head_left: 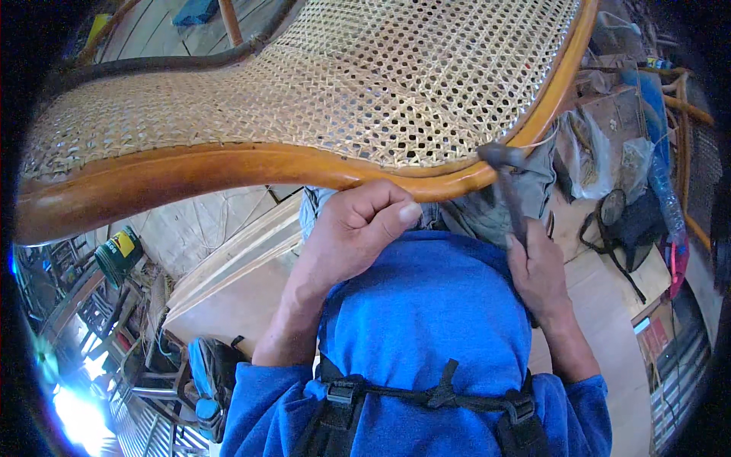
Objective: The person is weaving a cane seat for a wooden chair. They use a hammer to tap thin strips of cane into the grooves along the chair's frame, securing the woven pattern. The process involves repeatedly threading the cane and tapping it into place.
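Observation:
A curved wooden frame (228,171) with a woven cane panel (365,76) fills the upper part of the head view. My left hand (354,228) sits just under the frame's near rail, its fingers curled into a fist with the thumb out; I cannot see anything inside it. My right hand (539,270) grips the handle of a dark hammer (509,179). The hammer's head rests against the right bend of the rail, where a thin cane strand sticks out. My blue sleeves and a black chest strap fill the bottom.
A green can (119,255) stands at the left on the floor. Pale wooden boards (236,266) lie under the frame. Plastic bags (601,156), a blue bottle and black goggles (617,213) clutter the right side.

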Motion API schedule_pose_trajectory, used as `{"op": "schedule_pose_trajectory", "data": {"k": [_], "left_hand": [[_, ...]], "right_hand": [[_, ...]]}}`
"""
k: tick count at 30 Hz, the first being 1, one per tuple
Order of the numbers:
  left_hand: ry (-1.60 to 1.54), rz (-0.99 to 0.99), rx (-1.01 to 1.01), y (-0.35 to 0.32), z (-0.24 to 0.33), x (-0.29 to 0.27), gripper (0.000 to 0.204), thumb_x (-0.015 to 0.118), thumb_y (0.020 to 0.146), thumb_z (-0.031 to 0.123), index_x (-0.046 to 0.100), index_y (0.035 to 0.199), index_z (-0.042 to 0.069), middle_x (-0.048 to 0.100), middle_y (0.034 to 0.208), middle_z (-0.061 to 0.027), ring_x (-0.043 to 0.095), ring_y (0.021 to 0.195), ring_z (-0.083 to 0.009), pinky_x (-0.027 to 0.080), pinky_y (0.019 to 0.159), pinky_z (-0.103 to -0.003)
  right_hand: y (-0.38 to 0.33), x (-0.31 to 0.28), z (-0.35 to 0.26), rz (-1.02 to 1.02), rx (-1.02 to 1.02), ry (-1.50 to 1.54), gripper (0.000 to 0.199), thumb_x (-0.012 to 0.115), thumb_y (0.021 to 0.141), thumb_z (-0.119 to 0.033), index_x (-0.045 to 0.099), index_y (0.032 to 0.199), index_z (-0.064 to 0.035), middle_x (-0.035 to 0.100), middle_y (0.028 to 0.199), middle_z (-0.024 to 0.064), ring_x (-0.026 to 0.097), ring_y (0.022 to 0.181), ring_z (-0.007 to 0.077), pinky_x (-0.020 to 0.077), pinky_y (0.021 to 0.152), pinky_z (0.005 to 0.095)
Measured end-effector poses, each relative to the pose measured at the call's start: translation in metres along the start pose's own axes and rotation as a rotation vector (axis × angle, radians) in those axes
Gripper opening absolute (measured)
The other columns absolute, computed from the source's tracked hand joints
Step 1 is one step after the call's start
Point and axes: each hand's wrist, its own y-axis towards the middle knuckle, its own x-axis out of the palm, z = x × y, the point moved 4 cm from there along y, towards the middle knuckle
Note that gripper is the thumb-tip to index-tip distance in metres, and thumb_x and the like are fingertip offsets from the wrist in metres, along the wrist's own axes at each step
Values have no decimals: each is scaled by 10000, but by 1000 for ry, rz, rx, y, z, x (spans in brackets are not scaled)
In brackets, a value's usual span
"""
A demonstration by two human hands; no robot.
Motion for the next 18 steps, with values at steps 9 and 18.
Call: {"op": "schedule_pose_trajectory", "data": {"k": [9,18], "left_hand": [[-10,0,-13,0,-1,0,206,583,882,221,592,830,21,521,692,50,436,654,-30,386,571,-207],[-10,-3,3,-1,0,0,214,578,885,230,590,830,23,522,699,45,442,661,-36,389,578,-210]], "right_hand": [[5,-4,-10,-38,-38,18,219,547,863,-193,454,921,-4,557,674,235,574,635,414,438,565,488],[8,-8,-13,-82,-1,18,215,548,861,-196,440,896,-14,551,658,234,567,632,423,434,563,492]]}}
